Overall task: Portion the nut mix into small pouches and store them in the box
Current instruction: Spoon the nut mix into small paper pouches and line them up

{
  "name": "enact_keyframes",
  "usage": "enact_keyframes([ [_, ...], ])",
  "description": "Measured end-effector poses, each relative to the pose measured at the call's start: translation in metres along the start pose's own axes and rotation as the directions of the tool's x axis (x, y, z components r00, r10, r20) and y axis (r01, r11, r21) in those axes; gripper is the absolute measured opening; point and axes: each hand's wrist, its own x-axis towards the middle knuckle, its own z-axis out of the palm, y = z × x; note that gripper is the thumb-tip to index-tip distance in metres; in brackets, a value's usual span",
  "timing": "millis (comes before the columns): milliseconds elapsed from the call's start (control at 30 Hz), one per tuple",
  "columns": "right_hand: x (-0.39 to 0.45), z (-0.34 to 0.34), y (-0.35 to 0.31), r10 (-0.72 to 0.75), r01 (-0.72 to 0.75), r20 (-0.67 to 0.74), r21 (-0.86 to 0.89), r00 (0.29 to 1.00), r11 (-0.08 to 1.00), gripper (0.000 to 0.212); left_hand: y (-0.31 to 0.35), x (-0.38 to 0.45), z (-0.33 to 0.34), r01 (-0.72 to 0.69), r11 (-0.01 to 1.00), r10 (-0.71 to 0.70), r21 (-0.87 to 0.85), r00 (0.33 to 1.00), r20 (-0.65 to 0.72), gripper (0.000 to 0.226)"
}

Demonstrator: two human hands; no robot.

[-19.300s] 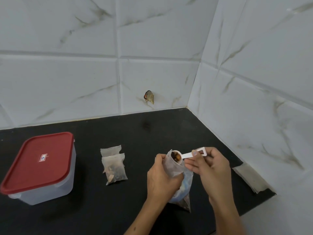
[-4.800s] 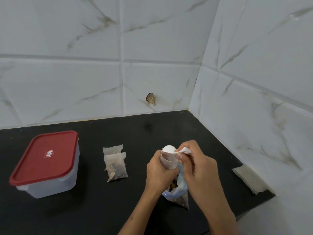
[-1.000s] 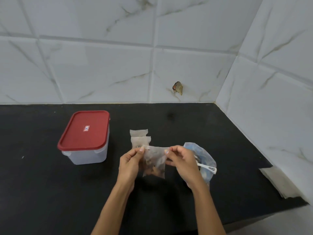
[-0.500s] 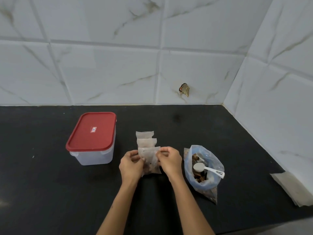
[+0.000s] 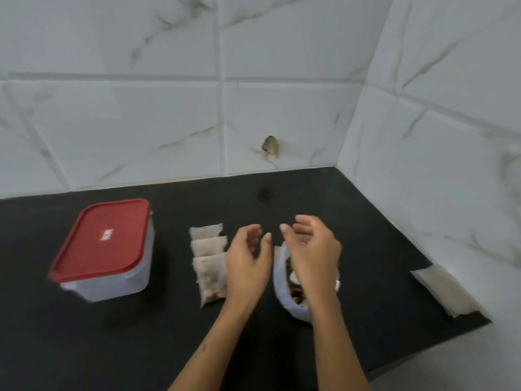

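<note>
Three filled pouches lie in an overlapping column on the black counter [image 5: 352, 249]; the nearest pouch [image 5: 210, 277] shows nuts through its film. My left hand [image 5: 248, 261] hovers just right of them, fingers relaxed and holding nothing. My right hand [image 5: 313, 249] floats above the blue nut mix bag [image 5: 284, 294], fingers spread and empty; it hides most of the bag and the scoop. The clear box with the red lid [image 5: 104, 244] stands closed at the left.
A stack of flat empty pouches [image 5: 442, 292] lies at the counter's right edge against the tiled wall. White marble tiles close the back and right sides. A small brown mark [image 5: 271, 146] sits on the back wall.
Both hands let go of the third pouch, which now lies at the front of the column. The hands lifted and drifted right, the right one over the nut bag.
</note>
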Motion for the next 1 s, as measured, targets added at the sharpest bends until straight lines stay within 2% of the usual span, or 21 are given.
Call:
enact_keyframes([
  [100, 0.017, -0.070, 0.032, 0.061, -0.078, -0.258, -0.056, 0.964, 0.995, 0.026, 0.018, -0.011, 0.062, -0.043, 0.998, 0.055, -0.052, 0.964, 0.259, 0.017],
  [233, 0.024, -0.154, 0.102, 0.292, -0.392, -0.495, -0.109, 0.818, 0.914, 0.029, 0.029, -0.036, 0.145, -0.068, 0.997, 0.069, -0.022, 0.842, 0.535, 0.020],
  [333, 0.025, -0.190, 0.150, 0.452, -0.589, -0.548, -0.093, 0.703, 0.803, 0.029, 0.027, -0.045, 0.200, -0.065, 0.996, 0.011, 0.055, 0.744, 0.669, 0.035],
  [433, 0.025, -0.202, 0.183, 0.531, -0.664, -0.549, -0.058, 0.645, 0.745, 0.018, 0.020, -0.049, 0.247, -0.100, 0.982, -0.059, 0.162, 0.651, 0.757, 0.050],
  [567, 0.035, -0.204, 0.206, 0.581, -0.692, -0.579, 0.040, 0.572, 0.720, 0.040, 0.013, -0.053, 0.285, -0.158, 0.923, -0.212, 0.350, 0.549, 0.809, 0.069],
  [667, 0.045, -0.208, 0.216, 0.641, -0.719, -0.549, 0.099, 0.537, 0.688, 0.033, 0.015, -0.057, 0.298, -0.243, 0.870, -0.238, 0.429, 0.555, 0.797, 0.070],
  [733, 0.048, -0.208, 0.222, 0.656, -0.729, -0.534, 0.101, 0.534, 0.677, 0.027, 0.016, -0.060, 0.303, -0.229, 0.869, -0.248, 0.439, 0.567, 0.785, 0.071],
  [867, 0.045, -0.207, 0.218, 0.636, -0.717, -0.576, 0.119, 0.514, 0.686, 0.013, 0.015, -0.064, 0.304, -0.145, 0.910, -0.222, 0.390, 0.623, 0.750, 0.064],
  [1000, 0.039, -0.210, 0.202, 0.566, -0.616, -0.642, 0.180, 0.517, 0.767, 0.010, 0.016, -0.067, 0.300, 0.002, 0.966, -0.188, 0.259, 0.689, 0.700, 0.058],
])
